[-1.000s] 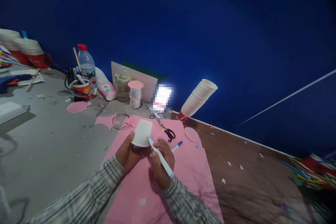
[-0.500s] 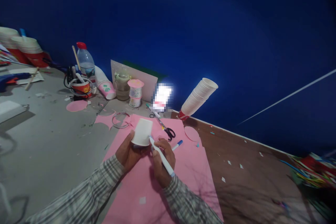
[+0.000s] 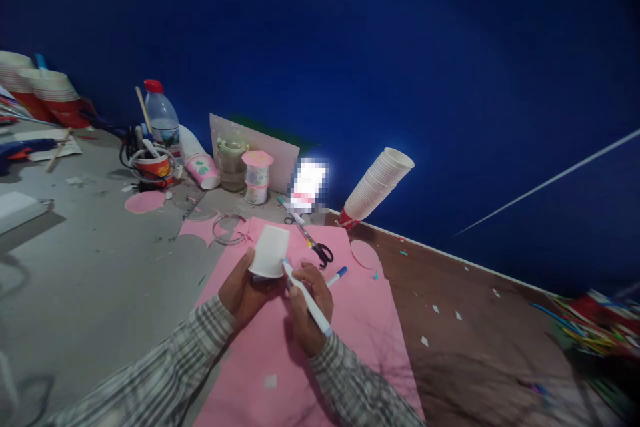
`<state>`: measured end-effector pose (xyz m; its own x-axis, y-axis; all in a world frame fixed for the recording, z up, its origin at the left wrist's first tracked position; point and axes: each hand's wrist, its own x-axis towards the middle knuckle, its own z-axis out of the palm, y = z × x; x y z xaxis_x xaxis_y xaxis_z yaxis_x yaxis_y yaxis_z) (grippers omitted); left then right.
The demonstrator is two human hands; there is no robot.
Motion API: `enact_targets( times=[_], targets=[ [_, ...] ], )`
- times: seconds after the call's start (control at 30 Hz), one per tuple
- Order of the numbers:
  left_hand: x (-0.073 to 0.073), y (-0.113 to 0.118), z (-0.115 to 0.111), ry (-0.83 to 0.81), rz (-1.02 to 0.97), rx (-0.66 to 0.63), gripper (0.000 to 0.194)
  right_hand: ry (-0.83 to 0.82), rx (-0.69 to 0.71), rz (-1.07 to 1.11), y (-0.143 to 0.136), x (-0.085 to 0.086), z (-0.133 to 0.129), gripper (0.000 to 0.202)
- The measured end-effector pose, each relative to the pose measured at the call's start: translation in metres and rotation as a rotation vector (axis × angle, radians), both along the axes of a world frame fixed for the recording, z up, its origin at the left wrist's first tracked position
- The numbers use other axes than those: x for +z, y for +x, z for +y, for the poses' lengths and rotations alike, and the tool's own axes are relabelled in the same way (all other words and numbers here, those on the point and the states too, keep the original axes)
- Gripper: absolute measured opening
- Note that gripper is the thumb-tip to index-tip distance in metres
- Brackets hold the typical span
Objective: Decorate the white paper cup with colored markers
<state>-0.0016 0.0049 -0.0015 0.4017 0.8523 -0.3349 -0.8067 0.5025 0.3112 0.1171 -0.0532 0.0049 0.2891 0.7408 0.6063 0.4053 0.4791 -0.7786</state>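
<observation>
My left hand [image 3: 245, 293] holds a white paper cup [image 3: 271, 251] by its rim end, base pointing away from me. A white marker [image 3: 310, 300] is gripped in my right hand [image 3: 313, 310], its light-blue tip at the cup's lower right edge. Both hands are over a large pink sheet [image 3: 365, 347]. A blue marker cap [image 3: 342, 271] shows on the sheet just beyond my right hand. Black-handled scissors [image 3: 324, 253] lie farther up, and a pink paper disc [image 3: 365, 254] is to their right.
Behind stand a tall leaning stack of cups [image 3: 377, 187], a bright blurred screen [image 3: 309, 183], a glass jar [image 3: 232, 167] and a decorated pink-topped cup piece [image 3: 257, 177]. Left are a tape roll [image 3: 229, 229], a bottle [image 3: 163, 117] and a red cup [image 3: 154, 168].
The whole view has shifted very slightly. Both hands keep their hold on the cup and the marker, with hardly any movement.
</observation>
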Motion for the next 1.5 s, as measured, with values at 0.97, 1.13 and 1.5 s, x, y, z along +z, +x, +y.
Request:
enact_targets(
  times=[0.97,1.13,1.5],
  targets=[
    [0.0017,-0.0008,0.0004,-0.039,-0.017,-0.030,0.049,-0.018,-0.008,0.000,0.0033,-0.0036,0.0003,0.016],
    [0.0016,-0.0016,0.0004,-0.025,-0.008,-0.028,0.048,0.007,0.013,0.003,0.0032,-0.0046,0.0002,0.017],
    [0.0038,-0.0024,0.0015,-0.045,-0.009,-0.049,0.052,-0.006,-0.030,0.008,0.0026,-0.0065,-0.0015,0.018]
  ],
)
